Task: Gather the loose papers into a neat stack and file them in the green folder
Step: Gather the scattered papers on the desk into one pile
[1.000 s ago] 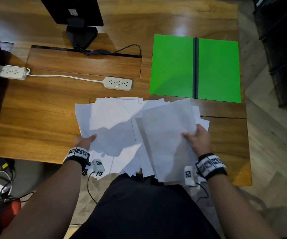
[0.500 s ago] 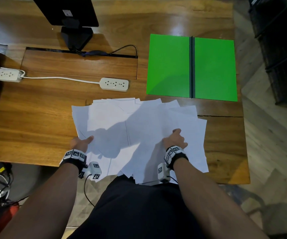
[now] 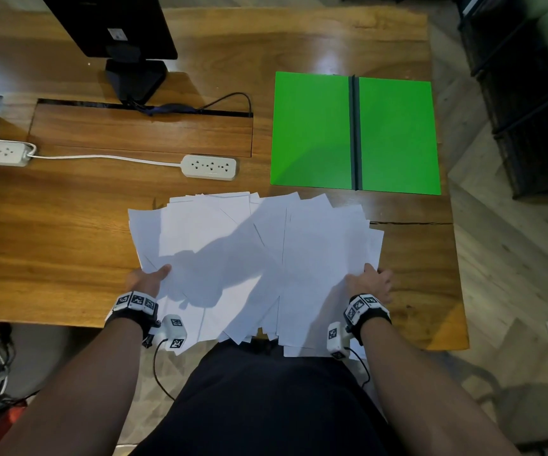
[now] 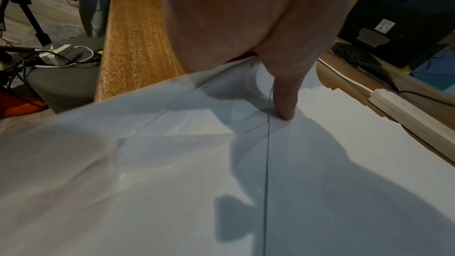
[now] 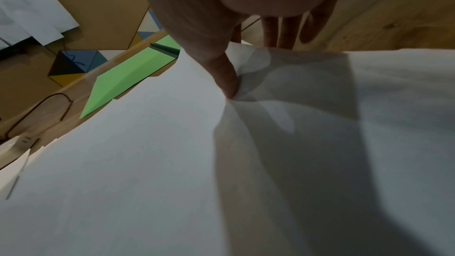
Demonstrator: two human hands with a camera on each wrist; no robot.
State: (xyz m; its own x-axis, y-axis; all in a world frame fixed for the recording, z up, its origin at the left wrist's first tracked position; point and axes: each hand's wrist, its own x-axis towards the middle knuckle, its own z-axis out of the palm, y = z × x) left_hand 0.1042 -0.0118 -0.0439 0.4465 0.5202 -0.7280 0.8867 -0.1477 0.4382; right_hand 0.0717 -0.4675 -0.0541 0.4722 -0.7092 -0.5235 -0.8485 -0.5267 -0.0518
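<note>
- We see the flat green folder [image 3: 312,133] lying open on the brown wooden worktop [image 3: 68,232], with a dark spine strip down its middle; nothing lies on either leaf.
- The loose white paper sheets [image 3: 233,251] are spread in a fanned, overlapping pile just in front of the folder, apart from it, with the near edges hanging over the worktop's front edge.
- Our left hand [image 3: 147,279] grasps the left edge of the sheets, thumb pressed on top; in the left wrist view the thumb tip sits on the paper while the fingers are hidden beneath it.
- Our right hand [image 3: 369,283] grasps the right edge, thumb on top; the right wrist view shows the paper puckered under the thumb and fingers reaching down past the lifted edge.
- We cannot count the sheets, as they overlap.
- A white power strip [image 3: 209,166] lies behind the pile, and a black monitor [image 3: 114,24], cut off at the top, stands further back.
</note>
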